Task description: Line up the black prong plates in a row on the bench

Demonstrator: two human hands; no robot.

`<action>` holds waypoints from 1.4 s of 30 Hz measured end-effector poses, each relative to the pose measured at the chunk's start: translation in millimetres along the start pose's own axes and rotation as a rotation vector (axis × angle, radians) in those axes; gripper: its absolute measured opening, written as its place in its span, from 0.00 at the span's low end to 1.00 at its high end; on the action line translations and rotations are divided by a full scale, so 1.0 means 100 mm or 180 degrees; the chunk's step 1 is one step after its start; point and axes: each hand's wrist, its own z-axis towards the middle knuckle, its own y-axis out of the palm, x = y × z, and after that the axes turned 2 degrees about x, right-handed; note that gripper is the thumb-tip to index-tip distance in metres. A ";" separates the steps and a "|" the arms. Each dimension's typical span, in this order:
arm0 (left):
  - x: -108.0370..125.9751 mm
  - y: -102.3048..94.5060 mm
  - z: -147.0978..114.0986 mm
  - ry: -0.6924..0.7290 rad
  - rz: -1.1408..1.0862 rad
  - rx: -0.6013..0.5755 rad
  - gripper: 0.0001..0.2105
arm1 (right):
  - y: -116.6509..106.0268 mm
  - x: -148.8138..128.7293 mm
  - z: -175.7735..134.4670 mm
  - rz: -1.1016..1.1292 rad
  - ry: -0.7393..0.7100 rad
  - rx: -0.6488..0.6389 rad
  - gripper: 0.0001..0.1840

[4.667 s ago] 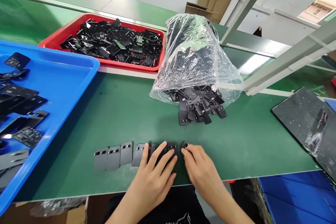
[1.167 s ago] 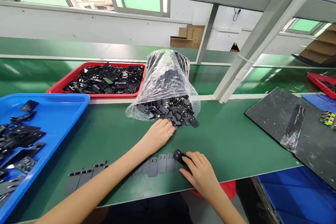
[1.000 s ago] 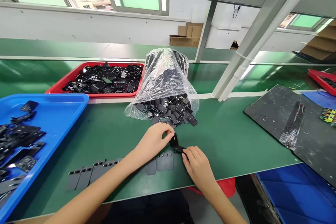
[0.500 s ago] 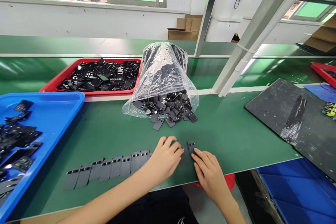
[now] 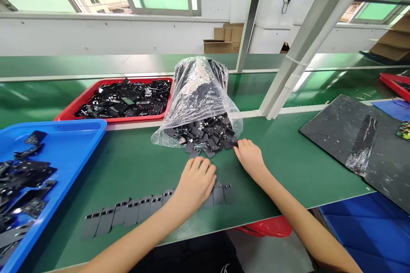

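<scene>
My right hand (image 5: 251,158) is at the right edge of a pile of small black plate-like parts (image 5: 211,134), its thumb and fingers pinched on one black part (image 5: 235,141). My left hand (image 5: 197,181) is over the table just in front of the pile, palm down, fingers bent and slightly apart. Its fingertips are close to a dark part (image 5: 195,152) at the pile's front; contact cannot be made out. A row of flat dark grey parts (image 5: 131,213), each with small holes or studs at the top, runs beneath my left forearm, which hides its middle.
The pile spills from a clear plastic bag (image 5: 200,89). A blue tray (image 5: 80,136) with black parts stands left, and a red tray (image 5: 112,117) full of parts behind it. A white post (image 5: 294,59) rises at the right, near a black board (image 5: 333,132) on the green table (image 5: 275,149).
My right hand has moved up and away from the row's right end to the pile, leaving a part there. My left hand has shifted slightly left and toward the pile. The view has tilted slightly.
</scene>
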 end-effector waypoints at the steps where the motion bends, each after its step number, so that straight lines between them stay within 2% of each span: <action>1: -0.09 0.01 0.10 -0.0059 0.0067 -0.0038 0.05 | -0.01 0.02 0.03 -0.0041 0.0030 -0.0097 0.12; 3: -0.27 0.04 0.25 -0.0207 0.0172 -0.0110 0.05 | -0.08 0.06 -0.07 -0.0089 0.0058 -0.0254 0.13; 5: -0.43 0.08 0.30 -0.0420 0.0224 -0.0160 0.06 | -0.16 0.10 -0.29 -0.0100 0.0021 -0.0384 0.15; 8: -0.58 0.15 0.25 -0.0715 0.0171 -0.0227 0.09 | -0.26 0.14 -0.62 -0.0109 -0.0149 -0.0452 0.20; 10: -0.62 0.19 0.19 -0.0770 0.0057 -0.0303 0.11 | -0.31 0.10 -0.70 -0.0159 -0.0250 -0.0367 0.21; 13: -0.65 0.22 0.14 -0.0765 -0.0106 -0.0409 0.16 | -0.39 -0.10 -0.55 -0.0182 -0.0475 -0.0141 0.16; 15: -0.65 0.22 0.13 -0.0762 -0.0193 -0.0459 0.17 | -0.40 -0.32 -0.34 -0.0054 -0.0867 -0.0038 0.10; 18: -0.64 0.19 0.10 -0.0728 -0.0321 -0.0565 0.14 | -0.31 -0.64 0.01 0.0219 -0.1720 -0.0087 0.26; 19: -0.64 0.17 0.09 -0.0718 -0.0359 -0.0600 0.13 | -0.26 -0.71 0.10 0.0277 -0.1954 -0.0141 0.27; 21: -0.66 0.14 0.04 -0.0706 -0.0429 -0.0644 0.13 | -0.16 -0.74 0.25 0.0340 -0.2283 -0.0259 0.23; 23: -0.68 0.12 -0.02 -0.0696 -0.0494 -0.0666 0.17 | -0.11 -0.66 0.35 0.0347 -0.2405 -0.0334 0.16; 25: -0.71 0.11 -0.07 -0.0700 -0.0525 -0.0680 0.18 | -0.12 -0.55 0.39 0.0323 -0.2354 -0.0320 0.15; 27: -0.73 0.11 -0.10 -0.0703 -0.0504 -0.0682 0.18 | -0.15 -0.48 0.39 0.0309 -0.2308 -0.0273 0.20; 30: -0.74 0.10 -0.10 -0.0663 -0.0374 -0.0681 0.16 | -0.15 -0.58 0.32 0.0373 -0.2498 -0.0341 0.26; 31: -0.74 0.09 -0.10 -0.0636 -0.0313 -0.0688 0.16 | -0.12 -0.64 0.30 0.0405 -0.2561 -0.0391 0.24; 34: -0.74 0.03 -0.08 -0.0573 -0.0105 -0.0707 0.13 | -0.05 -0.81 0.26 0.0512 -0.2513 -0.0470 0.10; 37: -0.67 -0.07 -0.06 -0.0561 0.0046 -0.0628 0.13 | -0.06 -0.75 0.18 0.0702 -0.2253 -0.0437 0.07; 42: -0.30 -0.20 0.08 -0.0263 -0.0103 -0.0440 0.16 | -0.22 -0.21 -0.25 0.0929 -0.1291 -0.0216 0.09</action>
